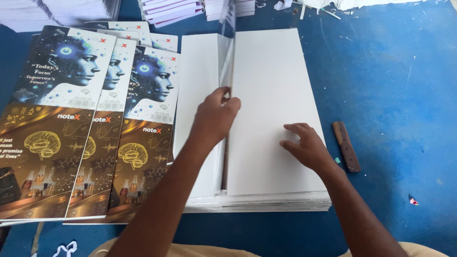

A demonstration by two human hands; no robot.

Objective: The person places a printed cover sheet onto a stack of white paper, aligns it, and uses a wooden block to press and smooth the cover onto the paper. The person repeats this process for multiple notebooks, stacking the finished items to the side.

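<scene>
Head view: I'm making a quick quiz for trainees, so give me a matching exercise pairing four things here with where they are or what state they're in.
Things:
1. left hand
2. right hand
3. printed covers
4. brown wooden tool

Places or states:
A. fanned out on the left, overlapping
B. lying alone on the blue surface, right of the stack
C. pinching the edge of a raised sheet
D. resting flat on the white paper stack

Pairs: 1-C, 2-D, 3-A, 4-B
</scene>
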